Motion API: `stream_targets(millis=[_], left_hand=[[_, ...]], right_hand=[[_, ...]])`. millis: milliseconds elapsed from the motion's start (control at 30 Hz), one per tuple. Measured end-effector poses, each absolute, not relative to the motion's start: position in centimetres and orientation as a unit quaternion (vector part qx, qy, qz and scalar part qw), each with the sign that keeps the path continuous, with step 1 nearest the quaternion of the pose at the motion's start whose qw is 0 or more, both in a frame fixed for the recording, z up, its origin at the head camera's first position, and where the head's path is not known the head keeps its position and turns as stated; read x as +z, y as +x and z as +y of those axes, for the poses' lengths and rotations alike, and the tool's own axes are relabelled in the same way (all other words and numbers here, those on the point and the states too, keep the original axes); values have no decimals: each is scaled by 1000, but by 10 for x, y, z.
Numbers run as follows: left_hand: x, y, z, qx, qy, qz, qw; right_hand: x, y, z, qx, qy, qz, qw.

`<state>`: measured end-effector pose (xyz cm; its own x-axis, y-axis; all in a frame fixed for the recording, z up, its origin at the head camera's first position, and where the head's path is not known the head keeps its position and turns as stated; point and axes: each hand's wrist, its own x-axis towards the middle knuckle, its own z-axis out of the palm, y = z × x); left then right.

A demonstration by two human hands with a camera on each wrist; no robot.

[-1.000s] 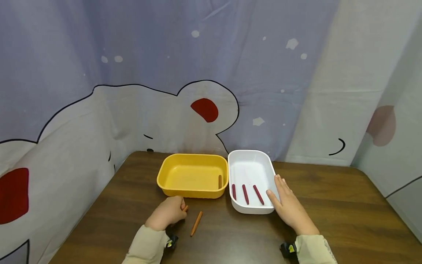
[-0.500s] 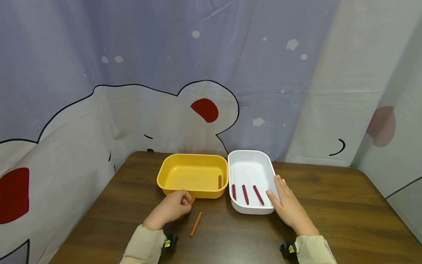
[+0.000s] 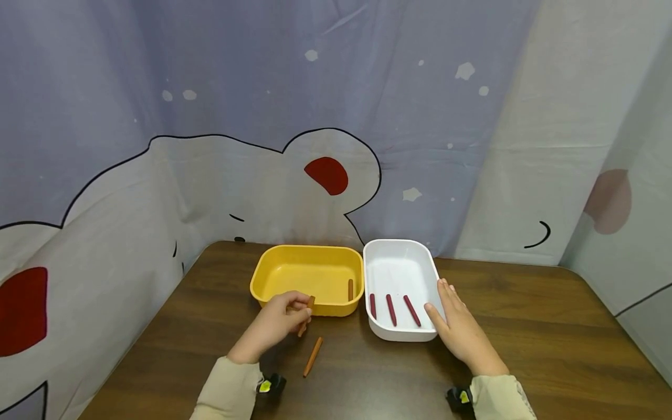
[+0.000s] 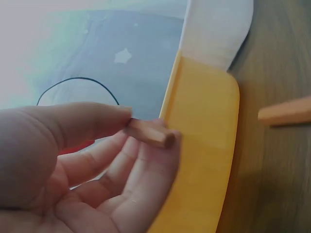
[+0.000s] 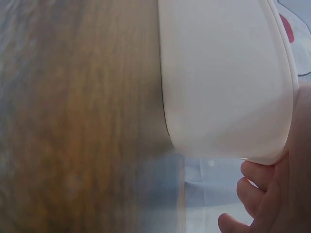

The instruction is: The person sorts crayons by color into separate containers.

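Note:
My left hand (image 3: 278, 321) pinches an orange-brown crayon (image 4: 151, 133) between thumb and fingers, just in front of the yellow tray (image 3: 310, 308). A second orange-brown crayon (image 3: 312, 357) lies on the table to the right of that hand. One brown crayon (image 3: 350, 290) is inside the yellow tray, at its right end. My right hand (image 3: 464, 332) rests against the right side of the white tray (image 3: 401, 334), fingers straight and thumb at the rim. Inside the white tray lie three dark red crayons (image 3: 391, 310), spaced apart near its front.
The two trays stand side by side at the back of the brown wooden table (image 3: 525, 326). Behind them hangs a printed curtain (image 3: 430, 116), close to the table's far edge. Black wrist straps (image 3: 272, 386) show at both sleeves.
My left hand has lifted its crayon from beside the other one, moving it up and forward to the yellow tray's front wall. The crayon has turned more upright. My right hand stays put.

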<state>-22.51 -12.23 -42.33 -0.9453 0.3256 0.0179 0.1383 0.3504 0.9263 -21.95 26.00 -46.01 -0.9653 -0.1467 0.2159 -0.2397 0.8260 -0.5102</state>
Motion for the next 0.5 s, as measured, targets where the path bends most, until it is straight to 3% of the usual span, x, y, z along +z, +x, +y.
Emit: stream_targets(millis=[500], left_hand=[[-421, -254, -107, 670, 104, 728, 100]], right_hand=[[-460, -219, 259, 278, 99, -951, 87]])
